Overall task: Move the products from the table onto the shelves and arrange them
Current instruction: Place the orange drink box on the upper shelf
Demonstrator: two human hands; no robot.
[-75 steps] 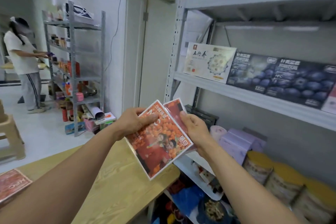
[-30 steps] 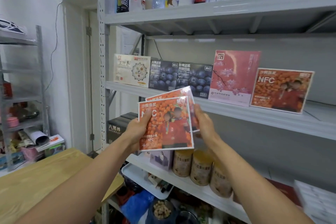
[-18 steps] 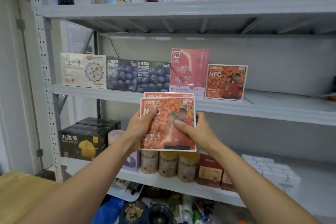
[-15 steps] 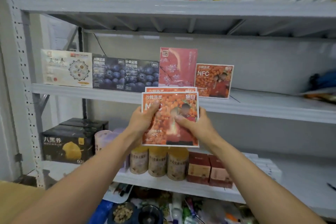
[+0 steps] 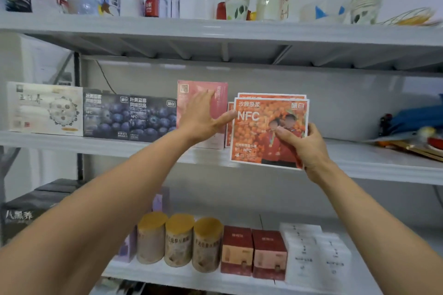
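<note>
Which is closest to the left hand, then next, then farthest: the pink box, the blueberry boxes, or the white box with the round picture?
From the left hand, on the middle shelf:
1. Pink box: right behind the hand, which reaches up against its front.
2. Blueberry boxes: next to the pink box, on its left.
3. White box: at the far left end of the row.

On the grey metal middle shelf (image 5: pixel 143 148), flat orange juice boxes (image 5: pixel 269 132) stand right of the tall pink carton (image 5: pixel 203 93); dark blueberry boxes (image 5: pixel 129 117) stand left of it.
</note>
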